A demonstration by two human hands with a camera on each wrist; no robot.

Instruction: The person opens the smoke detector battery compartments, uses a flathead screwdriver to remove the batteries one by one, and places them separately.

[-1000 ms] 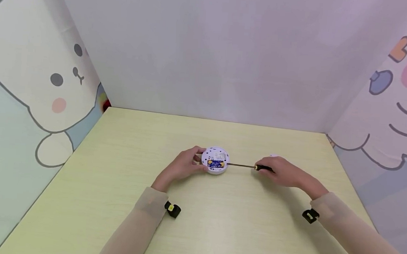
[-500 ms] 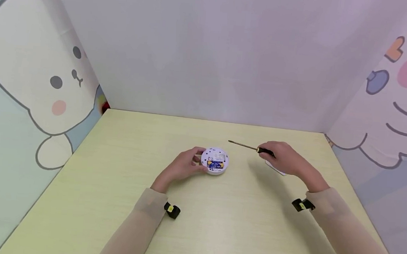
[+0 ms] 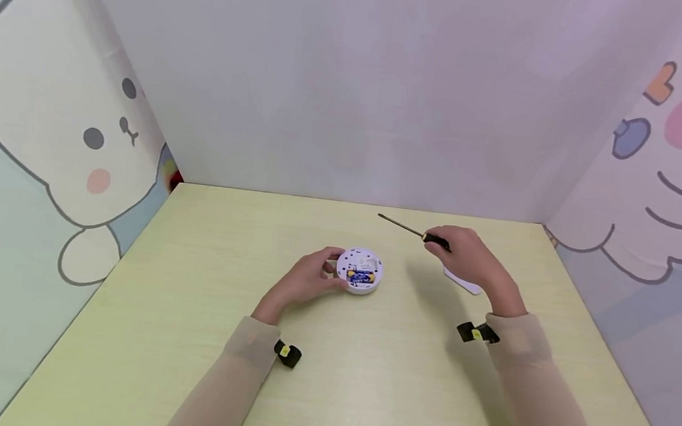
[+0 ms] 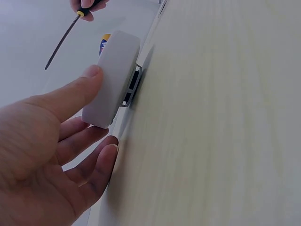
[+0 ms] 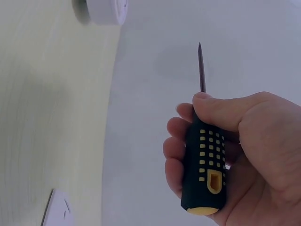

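My left hand (image 3: 307, 276) grips the left rim of a round white device (image 3: 367, 260) on the table, thumb in front and fingers behind. Two blue-and-yellow batteries (image 3: 360, 277) show in its upturned face. In the left wrist view, a piece with dark slots (image 4: 132, 86) juts from its underside. My right hand (image 3: 463, 254) holds a screwdriver by its black-and-yellow handle (image 5: 204, 157), raised above the table to the right of the device. The thin metal shaft (image 5: 201, 70) points to the upper left in the head view, apart from the device.
A flat white cover-like piece (image 3: 463, 283) lies on the table under the right hand, partly hidden by it. The pale wooden table (image 3: 215, 230) ends at a light wall (image 3: 348, 108) behind. Cartoon-printed sheets (image 3: 96, 235) flank both sides.
The screwdriver tip has left the device's right edge. My right hand has lifted it up and away, then slightly left, uncovering the flat white piece. The left hand and device stay put.
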